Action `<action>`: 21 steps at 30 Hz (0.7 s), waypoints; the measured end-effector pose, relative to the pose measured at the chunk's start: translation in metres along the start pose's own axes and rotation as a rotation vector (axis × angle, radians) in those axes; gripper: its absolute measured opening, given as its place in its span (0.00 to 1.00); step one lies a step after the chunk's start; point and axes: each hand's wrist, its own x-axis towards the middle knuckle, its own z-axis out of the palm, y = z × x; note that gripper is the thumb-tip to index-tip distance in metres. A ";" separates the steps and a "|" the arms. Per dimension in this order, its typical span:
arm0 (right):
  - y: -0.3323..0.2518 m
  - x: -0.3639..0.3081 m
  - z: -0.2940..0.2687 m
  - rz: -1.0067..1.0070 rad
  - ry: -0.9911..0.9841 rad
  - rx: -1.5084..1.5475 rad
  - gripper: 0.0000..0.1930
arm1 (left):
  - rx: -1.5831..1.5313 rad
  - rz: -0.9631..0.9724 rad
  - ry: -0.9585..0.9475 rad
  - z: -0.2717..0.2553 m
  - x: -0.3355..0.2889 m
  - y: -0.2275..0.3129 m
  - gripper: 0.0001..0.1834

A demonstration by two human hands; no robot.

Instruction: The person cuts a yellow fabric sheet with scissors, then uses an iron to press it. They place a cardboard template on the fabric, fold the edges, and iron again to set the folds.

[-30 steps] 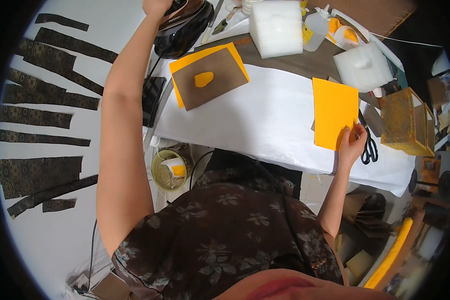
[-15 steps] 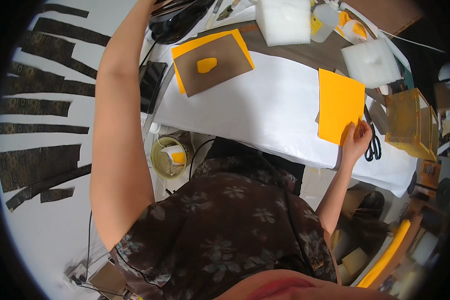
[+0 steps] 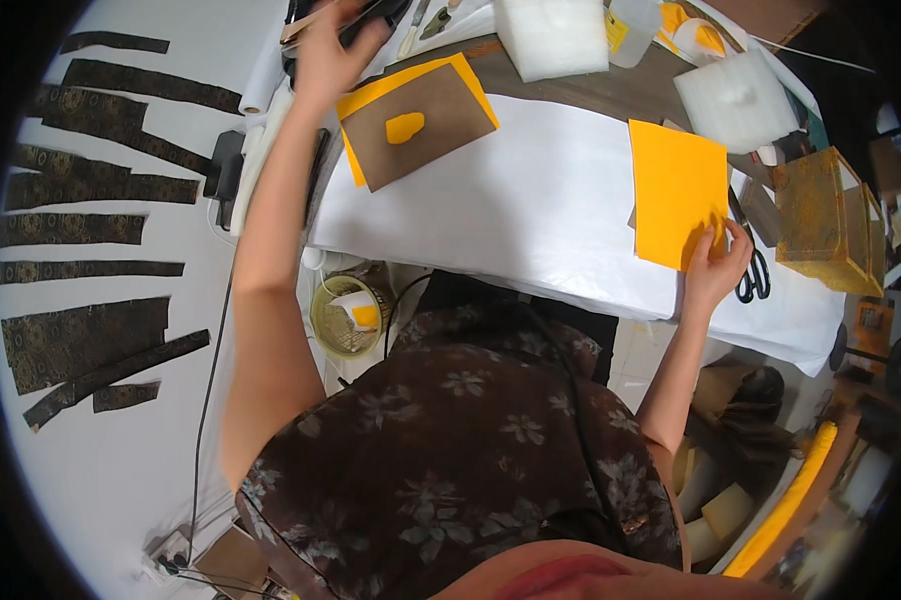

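Yellow rectangular sheet (image 3: pixel 679 180), likely light, flexible, is best edge-held — clamping by right hand (image 3: pixel 717 262) or left hand (image 3: pixel 331 62) cannot be told.

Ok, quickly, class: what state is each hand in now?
Left hand: at the black appliance, blurred; grip cannot be told.
Right hand: at the yellow sheet, near its lower right corner; grip unclear.

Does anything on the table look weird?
Yes. On the left, a brown sheet sits crooked on a yellow sheet, whose edges poke out. It also shows an uneven yellow patch; I can't tell if that's a hole.
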 end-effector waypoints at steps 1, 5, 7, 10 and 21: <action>-0.005 0.002 -0.004 -0.105 0.037 -0.078 0.13 | -0.033 -0.094 -0.228 0.005 -0.034 0.019 0.34; -0.048 -0.001 -0.003 -0.357 -0.315 -0.097 0.14 | 0.080 -0.071 -0.516 0.027 -0.125 0.041 0.39; -0.072 0.000 0.004 -0.399 -0.328 -0.054 0.12 | 0.091 -0.025 -0.503 0.029 -0.139 0.054 0.38; -0.128 0.011 0.027 -0.229 -0.324 0.356 0.07 | -0.016 0.019 -0.466 0.033 -0.154 0.063 0.34; -0.190 0.028 0.148 0.480 -0.997 0.787 0.16 | -0.049 0.097 -0.272 0.030 -0.176 0.106 0.26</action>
